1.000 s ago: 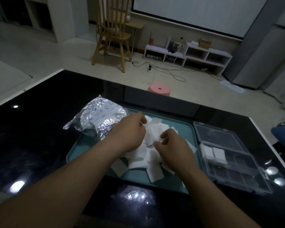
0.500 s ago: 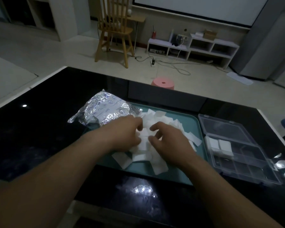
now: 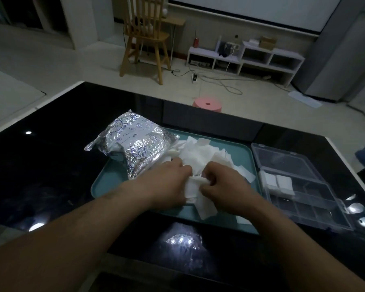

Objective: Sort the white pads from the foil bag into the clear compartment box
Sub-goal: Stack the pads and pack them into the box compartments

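Both hands closed in since 0.5 s ago — L hand & R hand now together, fingers curled, pinching one bunch of white pads at centre of teal tray. Rest of pile fans toward 12 o'clock. Silver foil bag at 10 o'clock, half on tray. Open clear compartment box at 3 o'clock — two pads in one far compartment.

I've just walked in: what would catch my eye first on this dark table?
A crinkled foil bag gleams at the left end of a teal tray, with a heap of white pads spilled beside it. The left hand and right hand grip pads at the heap's near edge. Right of the tray stands an open clear box with two pads in it.
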Available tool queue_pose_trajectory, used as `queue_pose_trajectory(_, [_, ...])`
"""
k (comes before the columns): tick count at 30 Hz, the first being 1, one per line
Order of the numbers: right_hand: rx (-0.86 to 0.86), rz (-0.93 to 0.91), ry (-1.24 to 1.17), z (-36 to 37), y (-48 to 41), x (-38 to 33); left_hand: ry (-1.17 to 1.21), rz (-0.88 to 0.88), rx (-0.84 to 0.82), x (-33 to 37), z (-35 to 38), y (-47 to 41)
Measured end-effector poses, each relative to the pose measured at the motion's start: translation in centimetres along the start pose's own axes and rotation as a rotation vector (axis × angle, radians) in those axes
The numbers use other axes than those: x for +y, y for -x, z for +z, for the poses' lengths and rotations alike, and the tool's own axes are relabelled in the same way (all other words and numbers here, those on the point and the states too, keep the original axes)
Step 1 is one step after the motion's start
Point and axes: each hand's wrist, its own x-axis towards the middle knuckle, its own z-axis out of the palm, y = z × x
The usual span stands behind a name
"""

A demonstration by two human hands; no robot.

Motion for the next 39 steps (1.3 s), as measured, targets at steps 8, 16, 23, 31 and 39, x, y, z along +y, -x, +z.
queue_pose_trajectory(8, [-0.056,0.108,0.019,-2.6,3.2,4.1,0.099,0.036,0.022,0.9,1.5,-0.1])
queue_pose_trajectory(16, [0.118,0.193,-0.423,-4.2,4.4,5.3,0.356,-0.035,0.323,1.9,0.1,-1.1])
queue_pose_trajectory(23, [0.119,0.181,-0.915,-4.8,3.5,4.5,0.723,-0.183,0.251,2.0,-1.1,-1.5])
queue_pose_trajectory(31, [-0.112,0.024,-0.744,-4.3,3.4,2.2,0.802,-0.201,0.168,2.2,-0.9,-2.0])
queue_pose_trajectory(39, [0.055,0.191,-0.82,-2.9,2.1,2.3,1.357,-0.235,0.047,3.0,-0.8,-1.8])
